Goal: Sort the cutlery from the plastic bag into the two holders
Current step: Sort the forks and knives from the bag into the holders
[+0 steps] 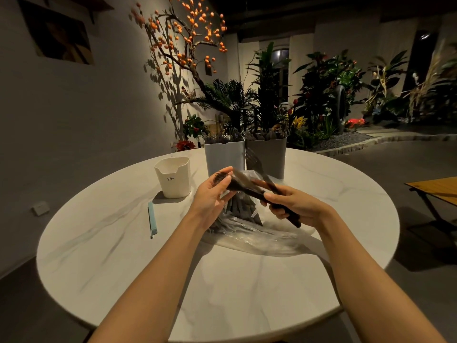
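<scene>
White marble-look stone forms a round table [99,243], its near half bare and its curved edge running close to the viewer. At its far side two tall holders stand touching: a white holder [223,155] on the left, a grey holder [268,154] on the right, both with cutlery sticking up. A clear plastic bag [247,233] lies mid-table, holding dark cutlery. Above it, the right hand [291,206] curls around the handles of several dark cutlery pieces [252,190], their long axis running from lower right up to upper left. The left hand [210,196] pinches their upper ends. A small cream cup [174,178] and a pale blue stick [152,219] sit to the left.
</scene>
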Available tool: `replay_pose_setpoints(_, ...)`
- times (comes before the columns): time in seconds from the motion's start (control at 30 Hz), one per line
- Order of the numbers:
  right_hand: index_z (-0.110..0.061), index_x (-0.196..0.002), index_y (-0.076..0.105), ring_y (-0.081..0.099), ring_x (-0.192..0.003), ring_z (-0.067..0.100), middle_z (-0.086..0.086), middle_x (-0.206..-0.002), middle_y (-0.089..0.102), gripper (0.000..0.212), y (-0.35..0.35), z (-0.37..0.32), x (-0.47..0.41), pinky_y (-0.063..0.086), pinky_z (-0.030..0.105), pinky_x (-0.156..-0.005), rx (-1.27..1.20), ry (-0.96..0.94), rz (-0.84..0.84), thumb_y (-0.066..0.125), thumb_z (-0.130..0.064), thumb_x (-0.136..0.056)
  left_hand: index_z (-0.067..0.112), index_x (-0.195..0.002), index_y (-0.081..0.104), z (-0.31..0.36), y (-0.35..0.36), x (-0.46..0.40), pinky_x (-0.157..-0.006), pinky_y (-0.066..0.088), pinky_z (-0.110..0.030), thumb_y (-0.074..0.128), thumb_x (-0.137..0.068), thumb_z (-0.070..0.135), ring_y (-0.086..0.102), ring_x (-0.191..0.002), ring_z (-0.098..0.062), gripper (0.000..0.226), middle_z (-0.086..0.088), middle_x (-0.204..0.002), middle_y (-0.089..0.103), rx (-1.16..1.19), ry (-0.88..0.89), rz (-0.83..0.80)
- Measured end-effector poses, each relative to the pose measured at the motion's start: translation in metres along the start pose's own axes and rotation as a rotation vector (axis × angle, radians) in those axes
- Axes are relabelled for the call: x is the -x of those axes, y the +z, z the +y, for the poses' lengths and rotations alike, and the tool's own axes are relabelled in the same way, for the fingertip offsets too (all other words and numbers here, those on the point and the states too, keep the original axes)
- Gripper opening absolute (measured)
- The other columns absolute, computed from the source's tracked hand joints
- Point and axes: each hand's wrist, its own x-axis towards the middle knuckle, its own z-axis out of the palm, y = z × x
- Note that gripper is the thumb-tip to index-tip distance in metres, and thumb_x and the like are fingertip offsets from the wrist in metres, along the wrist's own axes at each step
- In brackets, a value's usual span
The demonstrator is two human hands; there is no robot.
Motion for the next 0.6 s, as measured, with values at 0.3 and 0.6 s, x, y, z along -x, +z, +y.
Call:
replay_pose_setpoints(0.3,-0.007,-0.097,0.054,0.039,-0.051,0.006,-0.003,-0.062,0.049,0.014,0.0025,-0.0015,0.001,0.036,0.015,-0.049,0.083,-0.01,0.059,0.048,-0.018,-0.1,0.01,-0.116,0.058,-0.0051,-0.0009,-0.0041,-0.074,0.057,-0.027,0.051,-0.097,0.005,0.063,-0.112,-0.027,0.022,-0.014,-0.113,0.067,0.099,-0.033,-0.001)
replay_pose_setpoints(0.6,-0.003,-0.128,0.041,0.037,-0.051,0.007,0.01,-0.088,0.051,0.031,0.0038,0.0003,-0.0016,0.036,0.014,-0.048,0.036,0.018,0.017,0.045,-0.018,-0.101,0.002,-0.115,0.056,-0.0075,-0.0005,-0.0033,-0.08,0.058,-0.029,0.054,-0.095,0.007,0.067,-0.106,-0.026,0.02,-0.016,-0.112,0.068,0.104,-0.019,0.04)
